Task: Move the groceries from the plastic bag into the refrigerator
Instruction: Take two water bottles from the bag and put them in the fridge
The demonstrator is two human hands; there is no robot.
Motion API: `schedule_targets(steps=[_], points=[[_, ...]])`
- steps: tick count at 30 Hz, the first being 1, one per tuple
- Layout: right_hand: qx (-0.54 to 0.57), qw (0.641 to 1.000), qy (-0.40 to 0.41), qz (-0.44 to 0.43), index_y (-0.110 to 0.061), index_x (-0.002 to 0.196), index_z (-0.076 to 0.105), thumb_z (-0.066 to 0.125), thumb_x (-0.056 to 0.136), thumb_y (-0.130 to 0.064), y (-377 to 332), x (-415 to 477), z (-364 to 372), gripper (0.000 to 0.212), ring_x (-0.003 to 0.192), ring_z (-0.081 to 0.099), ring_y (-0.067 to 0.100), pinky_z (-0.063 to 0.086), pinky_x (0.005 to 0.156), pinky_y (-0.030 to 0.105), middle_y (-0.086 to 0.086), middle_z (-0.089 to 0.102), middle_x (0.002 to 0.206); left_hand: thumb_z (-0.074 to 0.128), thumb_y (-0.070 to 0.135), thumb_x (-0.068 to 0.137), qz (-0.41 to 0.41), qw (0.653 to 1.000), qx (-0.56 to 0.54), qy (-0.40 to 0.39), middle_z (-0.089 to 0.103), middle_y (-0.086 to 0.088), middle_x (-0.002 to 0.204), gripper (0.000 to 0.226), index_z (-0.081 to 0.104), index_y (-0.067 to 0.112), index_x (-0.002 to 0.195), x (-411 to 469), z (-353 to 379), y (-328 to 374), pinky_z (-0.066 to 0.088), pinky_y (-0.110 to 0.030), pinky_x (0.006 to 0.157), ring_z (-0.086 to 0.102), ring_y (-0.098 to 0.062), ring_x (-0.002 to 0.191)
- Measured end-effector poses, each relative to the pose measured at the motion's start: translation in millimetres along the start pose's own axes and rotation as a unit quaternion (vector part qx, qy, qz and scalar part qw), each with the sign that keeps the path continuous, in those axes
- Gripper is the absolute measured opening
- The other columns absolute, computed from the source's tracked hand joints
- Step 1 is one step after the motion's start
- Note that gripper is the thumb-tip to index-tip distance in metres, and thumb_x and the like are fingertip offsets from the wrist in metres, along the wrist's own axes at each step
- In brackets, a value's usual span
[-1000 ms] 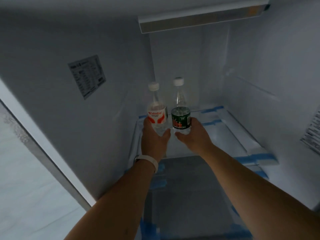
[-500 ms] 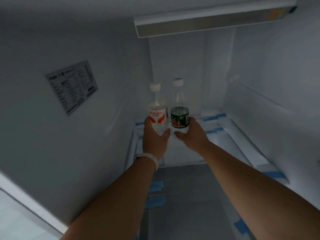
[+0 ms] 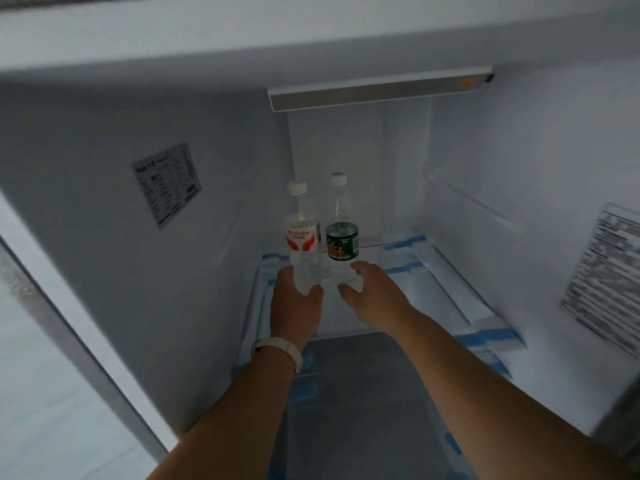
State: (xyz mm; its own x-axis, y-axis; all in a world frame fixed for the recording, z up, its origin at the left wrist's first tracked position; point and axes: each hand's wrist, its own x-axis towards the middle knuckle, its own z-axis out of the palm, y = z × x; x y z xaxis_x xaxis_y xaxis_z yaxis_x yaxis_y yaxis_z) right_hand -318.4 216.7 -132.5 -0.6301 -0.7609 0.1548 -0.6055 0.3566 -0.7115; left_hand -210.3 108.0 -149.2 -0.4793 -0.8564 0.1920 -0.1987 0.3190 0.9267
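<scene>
- Head view: both bottles stand upright, side by side, far back on the fridge shelf (image 3: 433, 299).
- The left hand (image 3: 294, 306) wraps the base of the red-label bottle (image 3: 302, 233).
- The right hand (image 3: 372, 292) cups the green-label bottle (image 3: 342, 237); blur hides how firmly.
- Placing step; next, I'd judge, let go cleanly without tipping either, then fetch more from the bag, which is out of view.

Two clear white-capped bottles — red-labelled bottle (image 3: 302, 233), green-labelled bottle (image 3: 342, 233) — upright, just beside each other on the refrigerator shelf (image 3: 429, 292).
</scene>
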Motion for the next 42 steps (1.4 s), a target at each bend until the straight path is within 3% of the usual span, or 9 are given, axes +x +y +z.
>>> schedule_targets(steps=[2, 5, 8, 14, 18, 21, 25, 37, 42], points=[[-0.042, 0.999, -0.003, -0.013, -0.017, 0.147, 0.038, 0.053, 0.096, -0.043, -2, -17, 0, 0.059, 0.13, 0.046, 0.024, 0.04, 0.107, 0.039, 0.007, 0.044, 0.146, 0.062, 0.019, 0.095, -0.003, 0.998, 0.045, -0.033, 0.053, 0.019, 0.102, 0.029, 0.047, 0.029, 0.117, -20, -9, 3, 0.038, -0.01, 0.065, 0.052, 0.004, 0.084], [-0.115, 0.992, -0.012, -0.046, -0.016, 0.144, 0.043, 0.05, 0.097, -0.044, -3, -45, 0, 0.055, 0.125, 0.048, 0.026, 0.043, 0.102, 0.043, 0.008, 0.049, 0.141, 0.064, 0.024, 0.094, 0.028, 0.986, 0.142, -0.082, 0.049, 0.01, 0.122, 0.049, 0.046, 0.02, 0.139, -51, -23, -1, 0.031, -0.012, 0.087, 0.047, -0.007, 0.111], [-0.17, 0.982, -0.01, -0.085, -0.017, 0.141, 0.047, 0.048, 0.097, -0.044, 1, -72, 2, 0.051, 0.122, 0.05, 0.026, 0.043, 0.099, 0.041, 0.005, 0.051, 0.139, 0.066, 0.031, 0.092, 0.057, 0.965, 0.238, -0.099, 0.05, -0.001, 0.142, 0.057, 0.045, 0.017, 0.144, -80, -38, -8, 0.035, -0.026, 0.106, 0.045, -0.02, 0.129], [-0.229, 0.962, -0.02, -0.145, -0.017, 0.126, 0.06, 0.043, 0.088, -0.047, 5, -125, 12, 0.051, 0.112, 0.055, 0.028, 0.043, 0.094, 0.041, 0.004, 0.059, 0.121, 0.067, 0.035, 0.083, 0.117, 0.945, 0.296, -0.076, 0.064, -0.004, 0.127, 0.048, 0.064, 0.016, 0.127, -134, -59, -13, 0.047, -0.035, 0.099, 0.061, -0.025, 0.116], [-0.211, 0.963, -0.026, -0.167, -0.015, 0.11, 0.069, 0.043, 0.081, -0.048, 9, -158, 21, 0.051, 0.096, 0.062, 0.03, 0.052, 0.084, 0.043, 0.006, 0.065, 0.106, 0.054, 0.047, 0.085, 0.118, 0.918, 0.367, -0.095, 0.057, 0.001, 0.138, 0.054, 0.057, 0.025, 0.134, -172, -74, -17, 0.035, -0.038, 0.108, 0.05, -0.023, 0.13], [-0.204, 0.959, -0.058, -0.19, -0.016, 0.111, 0.068, 0.042, 0.083, -0.049, 8, -178, 31, 0.051, 0.099, 0.062, 0.031, 0.051, 0.084, 0.043, 0.006, 0.065, 0.11, 0.041, 0.055, 0.084, 0.123, 0.9, 0.408, -0.09, 0.054, 0.004, 0.141, 0.059, 0.055, 0.029, 0.135, -204, -86, -20, 0.031, -0.039, 0.112, 0.045, -0.021, 0.134], [-0.192, 0.949, -0.108, -0.224, -0.018, 0.128, 0.058, 0.042, 0.093, -0.049, -8, -201, 40, 0.05, 0.115, 0.055, 0.027, 0.042, 0.097, 0.043, 0.004, 0.059, 0.125, 0.051, 0.047, 0.095, 0.112, 0.891, 0.435, -0.07, 0.053, 0.007, 0.143, 0.044, 0.054, 0.03, 0.137, -244, -104, -23, 0.023, -0.034, 0.112, 0.044, -0.02, 0.135], [-0.213, 0.903, -0.179, -0.327, -0.023, 0.139, 0.046, 0.033, 0.099, -0.053, -91, -278, 86, 0.052, 0.124, 0.048, 0.019, 0.041, 0.104, 0.04, -0.003, 0.05, 0.138, 0.051, 0.049, 0.096, 0.008, 0.918, 0.391, 0.062, 0.052, 0.01, 0.143, 0.043, 0.055, 0.032, 0.135, -348, -215, -46, 0.034, -0.042, 0.112, 0.043, -0.017, 0.135], [-0.21, 0.876, -0.207, -0.382, -0.02, 0.13, 0.055, 0.023, 0.093, -0.056, -151, -335, 133, 0.061, 0.111, 0.056, 0.022, 0.047, 0.091, 0.038, 0.001, 0.059, 0.126, 0.04, 0.06, 0.09, -0.027, 0.905, 0.406, 0.122, 0.052, 0.01, 0.142, 0.055, 0.054, 0.033, 0.135, -427, -291, -56, 0.03, -0.036, 0.111, 0.042, -0.014, 0.135]])
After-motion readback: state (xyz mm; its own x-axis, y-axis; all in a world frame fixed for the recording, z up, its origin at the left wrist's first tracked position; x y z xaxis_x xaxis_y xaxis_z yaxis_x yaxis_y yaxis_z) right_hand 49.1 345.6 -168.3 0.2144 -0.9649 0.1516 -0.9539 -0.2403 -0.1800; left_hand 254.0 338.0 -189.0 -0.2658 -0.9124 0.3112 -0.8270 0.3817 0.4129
